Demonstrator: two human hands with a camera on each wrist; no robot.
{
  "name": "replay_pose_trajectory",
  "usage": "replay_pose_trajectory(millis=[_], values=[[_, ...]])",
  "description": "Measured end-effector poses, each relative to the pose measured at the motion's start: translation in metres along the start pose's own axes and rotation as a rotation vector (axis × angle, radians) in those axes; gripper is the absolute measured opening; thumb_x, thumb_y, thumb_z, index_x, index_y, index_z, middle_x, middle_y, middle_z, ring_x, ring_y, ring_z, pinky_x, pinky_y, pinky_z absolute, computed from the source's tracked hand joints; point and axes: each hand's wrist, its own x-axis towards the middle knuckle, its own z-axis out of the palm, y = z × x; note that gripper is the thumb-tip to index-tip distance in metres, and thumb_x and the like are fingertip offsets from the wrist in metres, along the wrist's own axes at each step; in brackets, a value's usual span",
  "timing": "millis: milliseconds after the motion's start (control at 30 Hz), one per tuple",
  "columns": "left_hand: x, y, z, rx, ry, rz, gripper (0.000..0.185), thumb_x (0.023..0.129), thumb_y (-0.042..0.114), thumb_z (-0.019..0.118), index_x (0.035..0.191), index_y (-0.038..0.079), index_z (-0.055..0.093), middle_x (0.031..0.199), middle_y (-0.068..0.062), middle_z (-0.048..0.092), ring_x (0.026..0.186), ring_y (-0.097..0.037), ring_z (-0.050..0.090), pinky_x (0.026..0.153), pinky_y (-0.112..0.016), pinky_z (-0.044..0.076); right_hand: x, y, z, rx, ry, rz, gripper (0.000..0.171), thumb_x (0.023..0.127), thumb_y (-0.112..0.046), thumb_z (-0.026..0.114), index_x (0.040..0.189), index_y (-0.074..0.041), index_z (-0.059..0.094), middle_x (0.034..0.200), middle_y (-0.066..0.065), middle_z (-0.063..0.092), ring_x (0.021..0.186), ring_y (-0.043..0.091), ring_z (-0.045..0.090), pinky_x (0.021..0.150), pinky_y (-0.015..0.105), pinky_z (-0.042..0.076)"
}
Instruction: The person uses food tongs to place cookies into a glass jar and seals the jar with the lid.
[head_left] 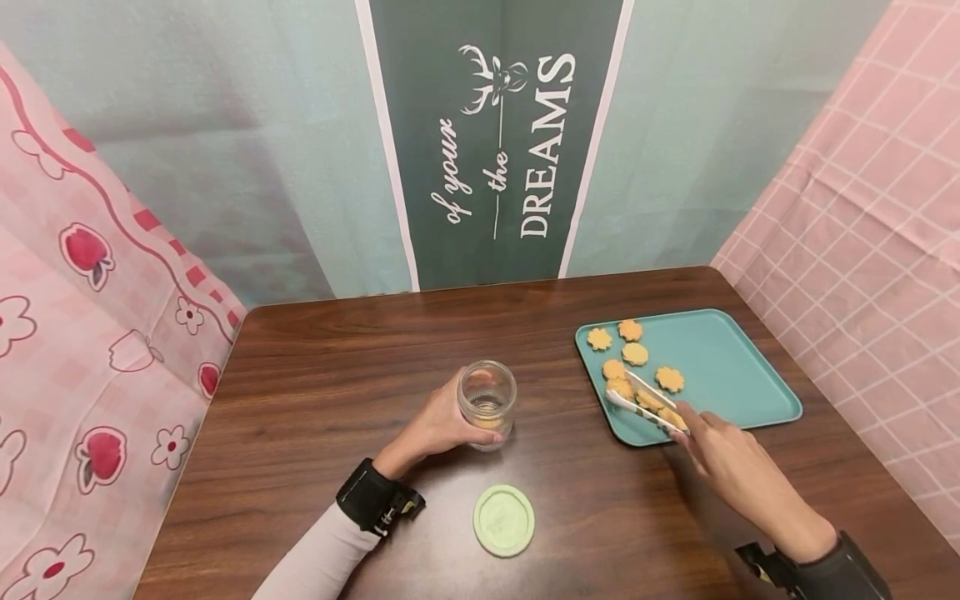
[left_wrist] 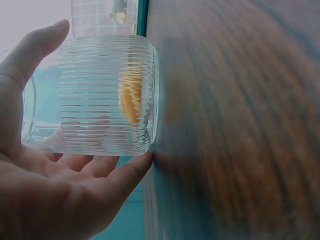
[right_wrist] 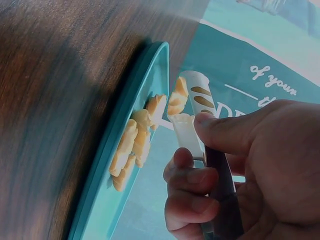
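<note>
Upright, the jar [head_left: 487, 402] is gripped by the left hand [head_left: 435, 429]; the right hand [head_left: 723, 454] pinches tongs [head_left: 643, 403] aimed up-left.

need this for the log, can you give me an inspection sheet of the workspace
surface: dark wooden table, no spills seen.
job's things: ribbed glass jar upright with one biscuit inside; teal tray holding flower-shaped biscuits; white tongs over the tray's near corner.
clutter: green lid lying flat on the table, apart from the jar.
grippers: left hand holds the jar; right hand grips the tongs.
cables: nothing seen.
surroundings: green banner reading "of your the DREAMS" behind; pink patterned cloths on both sides.
</note>
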Motion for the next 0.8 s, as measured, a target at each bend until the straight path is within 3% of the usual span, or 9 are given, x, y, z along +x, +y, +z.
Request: replay_pose_trajectory(millis=[167, 400, 667, 800], values=[[0.0000, -0.0007, 0.0005, 0.009, 0.003, -0.002, 0.090, 0.065, 0.021, 0.103, 0.140, 0.008, 0.056, 0.131, -0.012, 0.068, 0.123, -0.031, 0.065, 0.110, -0.053, 0.047, -0.0003, -0.0008, -0.0012, -0.008, 0.001, 0.009, 0.046, 0.085, 0.003, 0.082, 0.125, 0.010, 0.060, 0.077, 0.013, 0.061, 0.054, 0.024, 0.056, 0.043, 0.038, 0.042], [-0.0004, 0.0000, 0.0002, 0.005, 0.005, -0.002, 0.090, 0.065, 0.019, 0.103, 0.141, 0.007, 0.055, 0.131, -0.013, 0.068, 0.123, -0.032, 0.065, 0.110, -0.053, 0.047, -0.0012, 0.0000, -0.0024, -0.019, 0.028, -0.011, 0.048, 0.084, 0.004, 0.083, 0.125, 0.007, 0.059, 0.073, 0.009, 0.057, 0.051, 0.020, 0.051, 0.041, 0.035, 0.038], [-0.0012, 0.0007, 0.0011, 0.009, 0.005, -0.008, 0.091, 0.065, 0.018, 0.102, 0.142, 0.008, 0.055, 0.130, -0.012, 0.069, 0.121, -0.029, 0.065, 0.109, -0.050, 0.048, -0.0015, -0.0011, -0.0044, -0.002, 0.035, 0.000, 0.047, 0.084, 0.004, 0.081, 0.126, 0.010, 0.061, 0.079, 0.017, 0.064, 0.055, 0.028, 0.059, 0.042, 0.039, 0.044], [-0.0012, 0.0005, 0.0011, 0.002, 0.006, -0.006, 0.092, 0.065, 0.017, 0.102, 0.143, 0.007, 0.054, 0.130, -0.012, 0.069, 0.121, -0.030, 0.065, 0.109, -0.051, 0.048, -0.0012, -0.0008, -0.0046, -0.001, 0.065, -0.024, 0.039, 0.092, 0.000, 0.077, 0.127, 0.009, 0.060, 0.077, 0.015, 0.062, 0.053, 0.027, 0.057, 0.041, 0.039, 0.042]])
